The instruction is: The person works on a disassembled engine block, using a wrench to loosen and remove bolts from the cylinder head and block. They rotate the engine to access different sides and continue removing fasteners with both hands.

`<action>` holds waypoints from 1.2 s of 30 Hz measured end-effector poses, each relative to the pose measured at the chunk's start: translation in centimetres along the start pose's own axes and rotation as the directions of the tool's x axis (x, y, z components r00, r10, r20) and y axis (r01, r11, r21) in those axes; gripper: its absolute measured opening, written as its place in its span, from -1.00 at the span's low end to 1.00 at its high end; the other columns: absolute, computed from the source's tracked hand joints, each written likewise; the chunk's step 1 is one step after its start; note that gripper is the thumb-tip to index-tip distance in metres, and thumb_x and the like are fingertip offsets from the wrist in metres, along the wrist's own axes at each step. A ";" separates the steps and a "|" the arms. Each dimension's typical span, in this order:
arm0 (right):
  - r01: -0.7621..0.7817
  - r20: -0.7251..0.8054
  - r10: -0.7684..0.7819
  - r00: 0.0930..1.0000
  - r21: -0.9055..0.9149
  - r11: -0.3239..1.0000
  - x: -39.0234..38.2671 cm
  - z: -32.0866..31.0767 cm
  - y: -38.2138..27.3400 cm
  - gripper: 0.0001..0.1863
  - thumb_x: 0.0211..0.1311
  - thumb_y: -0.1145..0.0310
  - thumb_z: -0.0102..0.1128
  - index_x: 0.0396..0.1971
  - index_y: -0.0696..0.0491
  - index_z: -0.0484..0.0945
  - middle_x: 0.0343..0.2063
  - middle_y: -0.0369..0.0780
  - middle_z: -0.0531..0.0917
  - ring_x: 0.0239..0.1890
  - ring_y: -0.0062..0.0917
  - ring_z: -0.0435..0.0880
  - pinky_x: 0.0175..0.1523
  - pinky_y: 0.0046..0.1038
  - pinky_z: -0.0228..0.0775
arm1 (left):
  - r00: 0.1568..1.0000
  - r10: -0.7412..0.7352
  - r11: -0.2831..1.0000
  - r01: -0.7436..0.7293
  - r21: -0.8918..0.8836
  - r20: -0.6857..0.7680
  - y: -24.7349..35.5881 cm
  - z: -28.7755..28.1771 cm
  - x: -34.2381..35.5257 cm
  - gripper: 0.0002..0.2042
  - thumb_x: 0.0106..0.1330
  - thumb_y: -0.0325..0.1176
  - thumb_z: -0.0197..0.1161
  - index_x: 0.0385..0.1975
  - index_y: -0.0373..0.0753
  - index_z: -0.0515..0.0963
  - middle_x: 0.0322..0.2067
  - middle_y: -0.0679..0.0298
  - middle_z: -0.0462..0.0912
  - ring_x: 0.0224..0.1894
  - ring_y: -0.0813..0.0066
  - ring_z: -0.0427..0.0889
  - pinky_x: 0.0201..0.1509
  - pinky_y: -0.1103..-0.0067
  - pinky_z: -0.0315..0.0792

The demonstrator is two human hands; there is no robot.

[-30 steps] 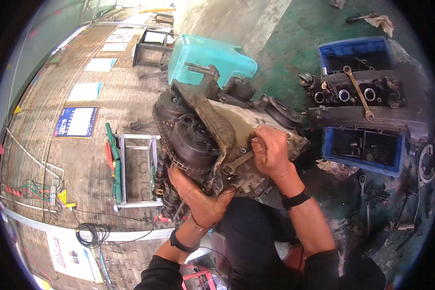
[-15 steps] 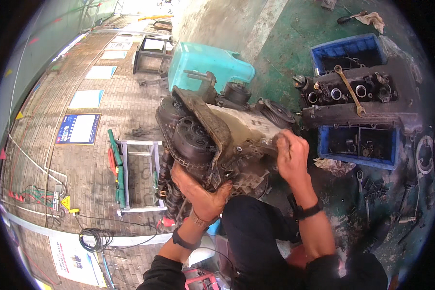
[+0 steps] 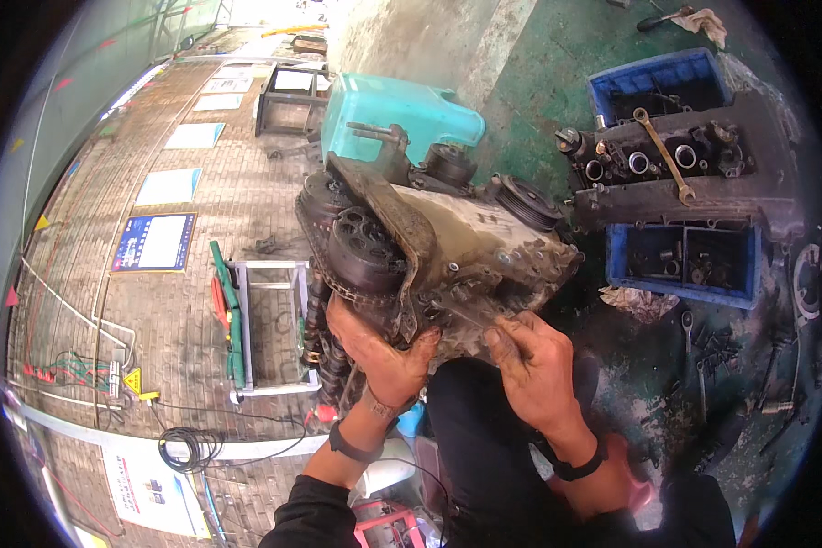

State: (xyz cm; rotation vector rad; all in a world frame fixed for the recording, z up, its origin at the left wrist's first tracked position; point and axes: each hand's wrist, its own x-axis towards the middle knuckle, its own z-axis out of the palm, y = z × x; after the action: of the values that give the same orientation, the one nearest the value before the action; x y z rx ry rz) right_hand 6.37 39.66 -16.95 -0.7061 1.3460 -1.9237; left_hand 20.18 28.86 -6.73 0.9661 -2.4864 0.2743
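Observation:
A greasy engine [image 3: 484,228] stands before me, with a round dark sprocket [image 3: 365,251] and a chain on its left side. My left hand [image 3: 379,347] is closed around the engine's near left edge below that sprocket, thumb on the near face. Closed by the near right side of the engine, my right hand [image 3: 534,361] pinches the end of a slim dark wrench [image 3: 470,313]. The wrench's other end reaches the engine's near face, where dark parts make its head hard to see. A ribbed pulley [image 3: 525,203] sits on the far right of the engine.
To the right, a valve cover [image 3: 740,196] carries a combination wrench [image 3: 664,155], between two blue bins [image 3: 616,265]. Loose bolts and a ratchet [image 3: 688,333] lie on the floor nearby. Behind the engine is a turquoise tub [image 3: 411,105]; left stands a metal frame [image 3: 274,388].
My right hand has swung down toward me with the wrench, from the engine's right side to its near side. My left hand stays on the engine. The view has shifted slightly.

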 end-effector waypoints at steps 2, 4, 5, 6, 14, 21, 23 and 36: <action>0.015 -0.004 -0.015 1.000 0.001 1.000 0.1 0.0 -0.3 -0.80 0.14 0.36 0.28 -0.32 0.17 0.65 -0.54 -0.09 0.55 -0.53 -0.21 0.56 -0.43 -0.32 0.35 | 1.000 0.002 1.000 -0.002 -0.005 -0.004 0.0 0.0 -0.1 0.10 -0.02 0.30 0.32 0.25 -0.53 0.01 0.13 -0.21 0.16 0.18 -0.11 0.16 0.27 0.11 0.01; 0.033 -0.013 -0.033 0.999 0.009 0.999 0.1 0.0 -0.5 -0.80 0.13 0.36 0.29 -0.32 0.17 0.65 -0.54 -0.09 0.55 -0.54 -0.21 0.55 -0.44 -0.32 0.36 | 1.000 0.006 1.000 -0.006 0.017 -0.008 -0.1 0.0 -0.2 0.10 -0.02 0.31 0.31 0.25 -0.53 0.00 0.15 -0.22 0.14 0.19 -0.13 0.15 0.27 0.10 0.00; 0.039 -0.015 -0.038 0.999 0.011 0.999 0.2 0.0 -0.6 -0.80 0.13 0.36 0.29 -0.32 0.17 0.65 -0.54 -0.10 0.55 -0.54 -0.22 0.55 -0.44 -0.32 0.36 | 1.000 0.008 1.000 -0.008 0.019 -0.014 -0.1 0.0 -0.2 0.10 -0.01 0.32 0.30 0.26 -0.53 0.00 0.16 -0.23 0.14 0.20 -0.13 0.14 0.28 0.09 -0.01; 0.039 -0.006 -0.039 0.999 -0.006 0.999 0.2 -0.1 -0.8 -0.81 0.12 0.36 0.29 -0.32 0.16 0.65 -0.55 -0.10 0.55 -0.54 -0.22 0.55 -0.44 -0.31 0.36 | 1.000 0.003 1.000 -0.003 0.019 -0.007 -0.1 0.1 -0.3 0.11 -0.01 0.32 0.29 0.26 -0.54 -0.01 0.16 -0.23 0.13 0.21 -0.14 0.13 0.28 0.09 -0.01; 0.149 0.039 -0.144 0.989 -0.287 0.946 0.4 -1.5 -2.5 -0.80 0.08 0.31 0.29 -0.33 0.09 0.64 -0.55 -0.18 0.55 -0.51 -0.29 0.58 -0.45 -0.30 0.40 | 1.000 0.002 0.998 -0.004 0.065 0.025 -0.2 -0.1 -0.3 0.13 0.00 0.34 0.27 0.27 -0.56 -0.05 0.18 -0.28 0.09 0.22 -0.18 0.11 0.30 0.08 -0.03; 0.218 -0.054 -0.236 0.970 -0.225 0.950 0.7 -0.4 -2.0 -0.86 0.00 0.43 0.33 -0.42 0.14 0.61 -0.58 -0.17 0.54 -0.56 -0.27 0.54 -0.50 -0.32 0.34 | 1.000 0.001 1.000 -0.001 0.029 0.011 -0.2 0.0 -0.3 0.13 0.01 0.32 0.28 0.27 -0.57 -0.06 0.16 -0.28 0.11 0.20 -0.17 0.14 0.29 0.10 -0.01; 0.250 -0.058 -0.276 0.959 -0.276 0.928 0.9 -0.5 -1.2 -0.81 0.02 0.32 0.33 -0.39 0.09 0.62 -0.54 -0.21 0.58 -0.54 -0.32 0.58 -0.50 -0.33 0.39 | 1.000 0.021 0.999 -0.021 0.025 -0.001 -0.3 0.1 -0.5 0.13 0.01 0.32 0.29 0.27 -0.57 -0.07 0.15 -0.28 0.11 0.19 -0.16 0.15 0.28 0.10 0.00; 0.401 -0.131 -0.413 0.901 -0.109 0.909 9.0 4.0 4.7 -0.83 0.15 0.37 0.22 -0.58 0.11 0.57 -0.65 -0.06 0.50 -0.58 -0.10 0.50 -0.49 -0.21 0.29 | 0.998 -0.061 0.995 0.063 -0.078 0.028 -0.1 0.0 -0.4 0.16 -0.01 0.31 0.30 0.27 -0.60 -0.10 0.14 -0.21 0.10 0.21 -0.05 0.14 0.31 0.18 -0.02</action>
State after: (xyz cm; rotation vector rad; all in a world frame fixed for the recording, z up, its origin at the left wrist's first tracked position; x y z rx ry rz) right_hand 4.74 29.21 -19.63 -0.9597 1.4607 -2.3023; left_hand 20.50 29.06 -6.90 1.0179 -2.4659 0.1435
